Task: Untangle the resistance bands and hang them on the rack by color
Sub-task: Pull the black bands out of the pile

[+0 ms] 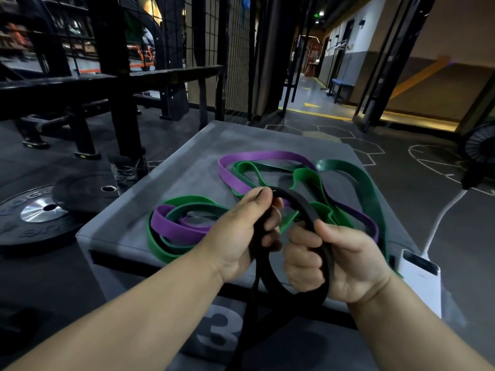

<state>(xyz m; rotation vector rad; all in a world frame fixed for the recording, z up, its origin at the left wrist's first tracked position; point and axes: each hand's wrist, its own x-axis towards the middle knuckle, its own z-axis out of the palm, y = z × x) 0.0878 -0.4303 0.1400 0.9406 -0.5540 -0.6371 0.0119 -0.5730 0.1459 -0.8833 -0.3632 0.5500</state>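
Observation:
A black resistance band (300,203) arches between both my hands above a grey padded box (123,223). My left hand (241,231) grips one side of it, fingers curled round the strap. My right hand (329,261) grips the other side, and the band's loose loop hangs down past the box's front. On the box lie tangled bands: purple bands (267,156), bright green bands (160,250) and a dark green band (361,180), looped through one another.
Black weight plates (40,210) lie on the floor at the left. A black metal rack with a wire mesh panel (171,76) stands behind the box. A white device (423,279) with a cable sits at the box's right edge. A corridor opens ahead on the right.

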